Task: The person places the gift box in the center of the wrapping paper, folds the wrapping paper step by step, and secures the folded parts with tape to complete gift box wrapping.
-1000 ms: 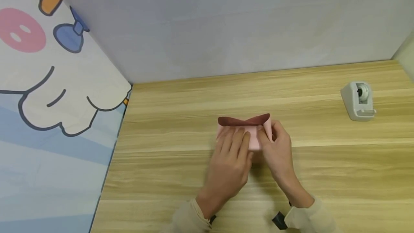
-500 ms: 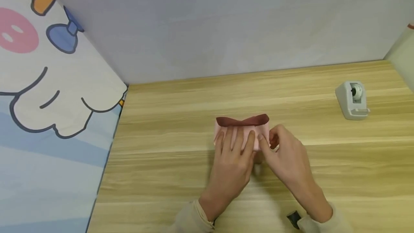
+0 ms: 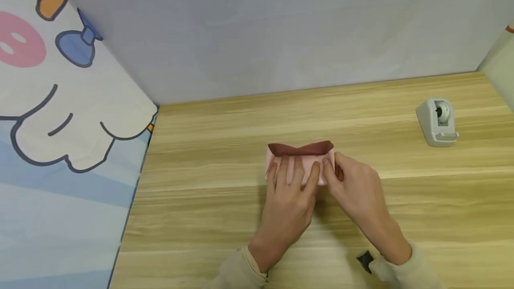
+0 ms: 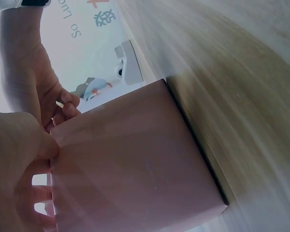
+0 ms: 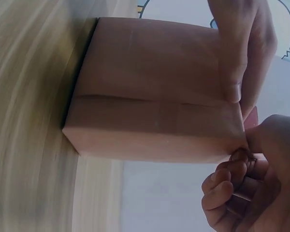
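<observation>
A box wrapped in pink paper stands upright on the table, its dark red inner flap raised along the far edge of the top. My left hand presses the folded paper on top with spread, straight fingers, and its thumb lies against the box's near side in the right wrist view. At the top right corner, my right hand pinches the paper between thumb and curled fingers. Both wrist views show smooth pink sides; a lengthwise seam runs along one side.
A light grey tape dispenser stands at the back right of the wooden table. Behind the table rises a grey wall, and a cartoon-printed panel borders the left side.
My right hand has let the corner fold down, shifted slightly right and pinched the corner again. The left fingers have spread on top. The head view has shifted a little.
</observation>
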Demonstrator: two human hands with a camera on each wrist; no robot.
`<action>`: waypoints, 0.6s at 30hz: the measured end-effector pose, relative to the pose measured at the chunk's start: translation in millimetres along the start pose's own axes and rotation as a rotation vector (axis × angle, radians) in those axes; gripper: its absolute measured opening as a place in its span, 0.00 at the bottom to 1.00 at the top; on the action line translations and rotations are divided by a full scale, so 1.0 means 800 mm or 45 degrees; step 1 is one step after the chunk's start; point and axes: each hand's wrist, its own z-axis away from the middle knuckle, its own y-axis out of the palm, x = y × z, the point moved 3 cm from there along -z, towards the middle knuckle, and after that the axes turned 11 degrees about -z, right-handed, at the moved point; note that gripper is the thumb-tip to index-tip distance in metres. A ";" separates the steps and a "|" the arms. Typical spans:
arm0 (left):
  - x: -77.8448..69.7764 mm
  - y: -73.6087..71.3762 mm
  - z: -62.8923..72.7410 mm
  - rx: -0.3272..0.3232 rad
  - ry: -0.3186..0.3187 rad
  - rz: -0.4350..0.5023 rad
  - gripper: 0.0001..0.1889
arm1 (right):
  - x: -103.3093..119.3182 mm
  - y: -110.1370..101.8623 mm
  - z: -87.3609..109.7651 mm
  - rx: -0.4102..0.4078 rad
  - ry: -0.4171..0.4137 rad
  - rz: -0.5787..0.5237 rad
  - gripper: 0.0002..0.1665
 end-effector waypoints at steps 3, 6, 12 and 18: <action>0.000 0.000 0.000 -0.009 0.000 -0.014 0.20 | -0.001 0.000 -0.003 -0.001 -0.015 0.011 0.24; 0.001 0.000 0.000 -0.020 0.000 -0.018 0.20 | 0.001 -0.001 -0.005 -0.029 -0.051 0.049 0.26; 0.001 -0.001 -0.002 -0.025 -0.002 -0.026 0.20 | 0.007 -0.007 -0.016 -0.094 -0.149 0.125 0.29; 0.001 -0.002 -0.004 -0.016 -0.011 0.005 0.20 | 0.006 -0.024 -0.028 -0.132 -0.019 -0.114 0.26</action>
